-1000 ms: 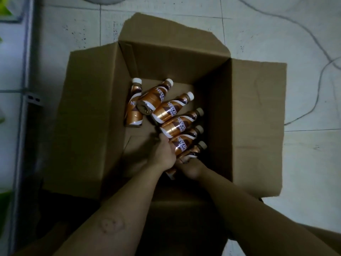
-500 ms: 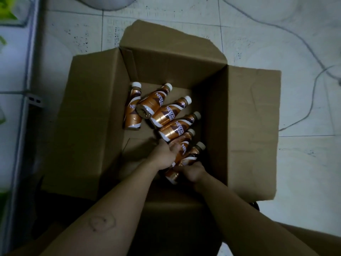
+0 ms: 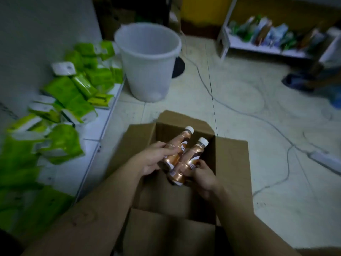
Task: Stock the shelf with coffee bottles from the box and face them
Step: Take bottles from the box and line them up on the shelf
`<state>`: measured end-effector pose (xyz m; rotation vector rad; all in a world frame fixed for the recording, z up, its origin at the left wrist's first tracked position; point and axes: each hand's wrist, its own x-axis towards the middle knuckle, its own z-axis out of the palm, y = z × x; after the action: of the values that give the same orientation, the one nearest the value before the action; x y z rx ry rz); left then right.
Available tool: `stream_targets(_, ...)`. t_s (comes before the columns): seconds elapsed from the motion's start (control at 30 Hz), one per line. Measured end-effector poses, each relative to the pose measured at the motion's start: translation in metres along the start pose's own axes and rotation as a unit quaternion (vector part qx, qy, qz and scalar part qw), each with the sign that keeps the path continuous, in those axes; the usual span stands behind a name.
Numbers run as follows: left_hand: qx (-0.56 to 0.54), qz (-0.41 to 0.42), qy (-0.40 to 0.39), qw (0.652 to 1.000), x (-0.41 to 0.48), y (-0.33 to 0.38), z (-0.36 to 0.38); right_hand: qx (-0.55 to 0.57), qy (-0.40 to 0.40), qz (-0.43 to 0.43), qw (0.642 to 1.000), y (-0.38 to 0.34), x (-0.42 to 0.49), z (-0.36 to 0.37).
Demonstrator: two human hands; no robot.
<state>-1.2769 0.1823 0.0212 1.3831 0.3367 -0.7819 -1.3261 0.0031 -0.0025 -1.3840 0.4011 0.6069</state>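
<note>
Two copper-brown coffee bottles with white caps are held above the open cardboard box (image 3: 230,163), caps pointing away from me. My left hand (image 3: 153,157) grips the left coffee bottle (image 3: 177,146) around its lower body. My right hand (image 3: 203,174) grips the right coffee bottle (image 3: 191,159) near its base. The two bottles lie side by side and touch. My hands and the bottles hide the box's inside. A white shelf (image 3: 99,122) runs along the left.
Green and white packets (image 3: 73,93) are piled on the left shelf. A white plastic bucket (image 3: 147,61) stands on the tiled floor beyond the box. A cable (image 3: 258,115) crosses the floor to a power strip (image 3: 324,159). Another low shelf with goods (image 3: 267,34) stands far right.
Both hands took hold of a bottle each and lifted them out of the box. The view has tilted up from the box interior towards the shelf and floor.
</note>
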Motion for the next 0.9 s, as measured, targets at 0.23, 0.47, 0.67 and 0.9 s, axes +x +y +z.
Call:
stream_targets(0.23,-0.007,0.227,0.103,0.968,-0.14,0.076,-0.008,-0.007,-0.064,-0.131,0.989,-0.121,-0.099,0.05)
stream_targets(0.47,0.04,0.403,0.136,0.904,-0.283,0.139,-0.005,-0.097,-0.116,-0.314,0.937,-0.203,-0.236,0.126)
stream_targets(0.67,0.119,0.488,0.221,0.836,-0.392,0.163,-0.022,-0.131,-0.133,-0.397,0.899,-0.253,-0.299,0.188)
stream_targets(0.9,0.163,0.488,0.324,0.794,-0.469,0.159,-0.062,-0.166,-0.219,-0.442,0.854,-0.276,-0.301,0.258)
